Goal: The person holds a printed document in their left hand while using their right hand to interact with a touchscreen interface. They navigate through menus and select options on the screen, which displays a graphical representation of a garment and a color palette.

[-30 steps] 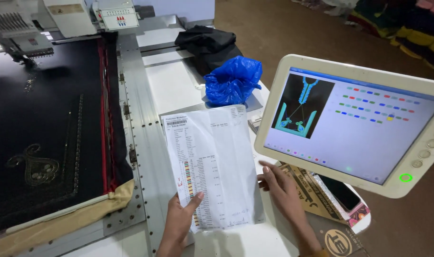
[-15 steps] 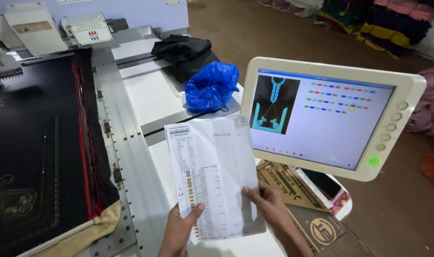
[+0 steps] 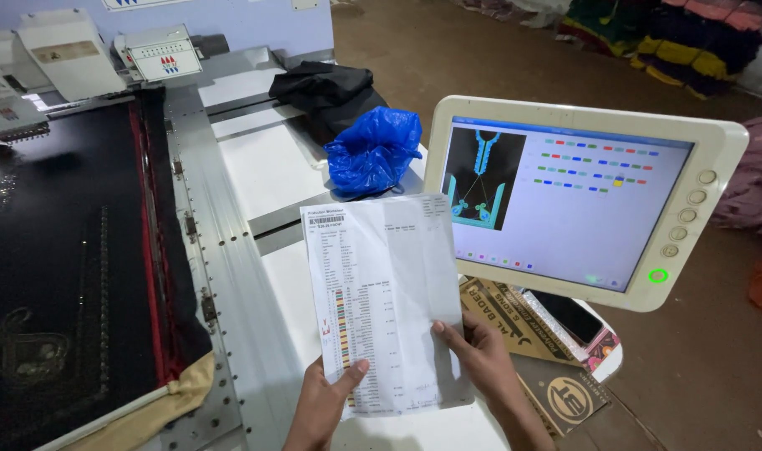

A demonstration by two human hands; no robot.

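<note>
A white tabletop [image 3: 272, 171] with metal rails carries a crumpled blue plastic bag [image 3: 374, 150] just beside a dark folded cloth [image 3: 329, 93], while black embroidered fabric [image 3: 59, 250] lies stretched across its left side, and printed cardboard [image 3: 556, 384] rests at its right edge.

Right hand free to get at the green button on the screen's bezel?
Probably not yet: the right hand grips the printed sheet with the left hand. The path to the green button looks open otherwise.

A brown dirt floor [image 3: 498, 58] spreads beyond the white machine table [image 3: 272, 167], cloth heaps [image 3: 673, 42] piled far off.
</note>
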